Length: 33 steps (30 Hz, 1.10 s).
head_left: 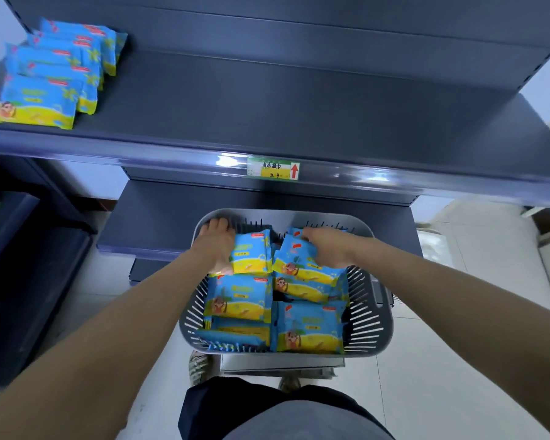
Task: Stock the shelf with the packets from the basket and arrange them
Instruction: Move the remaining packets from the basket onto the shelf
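Head view: I see grey slotted plastic basket below dark grey metal shelf, filled with flat blue-and-yellow plastic packets, cartoon figure printed on each. Left hand grips far-left packet by its end. Right hand curls over far-right packet, which sits tilted. Overlapping row of like packets lies at shelf's left end. Packet print too small for me to read. Left fingertips blur against basket rim. Lower packets half covered.

Glossy plastic-film packets; matt grey slotted plastic basket; smooth dk metal shelf.
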Each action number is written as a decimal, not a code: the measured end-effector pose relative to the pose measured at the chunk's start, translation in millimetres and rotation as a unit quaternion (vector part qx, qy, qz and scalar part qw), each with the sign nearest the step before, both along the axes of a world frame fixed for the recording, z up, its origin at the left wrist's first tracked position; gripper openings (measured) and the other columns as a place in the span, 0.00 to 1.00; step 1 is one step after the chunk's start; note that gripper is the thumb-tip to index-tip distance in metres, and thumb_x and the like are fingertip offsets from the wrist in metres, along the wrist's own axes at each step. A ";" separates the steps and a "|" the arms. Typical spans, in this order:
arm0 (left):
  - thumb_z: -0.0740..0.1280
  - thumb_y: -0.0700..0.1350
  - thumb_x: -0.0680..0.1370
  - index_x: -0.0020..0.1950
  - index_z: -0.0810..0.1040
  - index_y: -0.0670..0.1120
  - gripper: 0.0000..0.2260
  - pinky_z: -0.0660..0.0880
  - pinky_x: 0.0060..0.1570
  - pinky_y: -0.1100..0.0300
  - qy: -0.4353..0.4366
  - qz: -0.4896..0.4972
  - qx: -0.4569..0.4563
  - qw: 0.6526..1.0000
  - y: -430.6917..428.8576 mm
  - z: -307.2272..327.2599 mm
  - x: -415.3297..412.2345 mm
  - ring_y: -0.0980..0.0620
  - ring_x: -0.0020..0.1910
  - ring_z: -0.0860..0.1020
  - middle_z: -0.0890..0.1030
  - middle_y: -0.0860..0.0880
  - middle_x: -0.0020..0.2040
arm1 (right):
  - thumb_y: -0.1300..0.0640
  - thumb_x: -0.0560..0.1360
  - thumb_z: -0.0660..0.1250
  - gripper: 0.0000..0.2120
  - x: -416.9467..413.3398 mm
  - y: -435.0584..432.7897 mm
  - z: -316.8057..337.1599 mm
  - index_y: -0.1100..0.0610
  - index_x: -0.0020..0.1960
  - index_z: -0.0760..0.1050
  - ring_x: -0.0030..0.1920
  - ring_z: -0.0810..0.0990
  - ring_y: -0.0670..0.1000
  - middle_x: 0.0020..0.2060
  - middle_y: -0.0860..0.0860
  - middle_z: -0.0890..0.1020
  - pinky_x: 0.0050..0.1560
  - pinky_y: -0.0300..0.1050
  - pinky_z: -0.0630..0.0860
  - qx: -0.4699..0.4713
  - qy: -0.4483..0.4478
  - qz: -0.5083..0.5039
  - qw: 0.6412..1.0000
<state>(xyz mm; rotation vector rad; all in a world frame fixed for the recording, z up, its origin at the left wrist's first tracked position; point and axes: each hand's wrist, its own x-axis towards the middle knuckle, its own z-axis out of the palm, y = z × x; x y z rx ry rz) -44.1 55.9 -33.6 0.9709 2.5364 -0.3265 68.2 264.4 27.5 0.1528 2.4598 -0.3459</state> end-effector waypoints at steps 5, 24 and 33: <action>0.69 0.44 0.72 0.61 0.70 0.41 0.19 0.71 0.53 0.54 -0.068 -0.014 0.049 0.996 -0.6 17.9 -1.8 0.43 0.58 0.74 0.75 0.42 0.59 | 0.63 0.74 0.61 0.13 -10.8 -4.9 35.0 0.58 0.58 0.71 0.52 0.76 0.57 0.50 0.55 0.76 0.44 0.44 0.67 0.014 0.062 0.026 0.998; 0.77 0.41 0.65 0.43 0.74 0.44 0.13 0.67 0.33 0.58 -0.017 0.098 0.353 0.930 -80.1 235.6 -191.5 0.48 0.35 0.72 0.77 0.46 0.38 | 0.62 0.73 0.67 0.22 -276.6 -60.8 201.5 0.53 0.64 0.65 0.49 0.76 0.57 0.54 0.56 0.77 0.47 0.49 0.72 -0.006 0.300 -0.047 0.953; 0.74 0.40 0.69 0.41 0.72 0.48 0.11 0.62 0.26 0.68 -0.067 0.073 0.341 0.935 -90.0 210.8 -288.0 0.59 0.30 0.70 0.72 0.56 0.34 | 0.62 0.71 0.72 0.14 -413.5 -103.3 167.8 0.58 0.55 0.73 0.45 0.73 0.51 0.47 0.51 0.75 0.43 0.45 0.70 -0.019 0.296 -0.026 0.955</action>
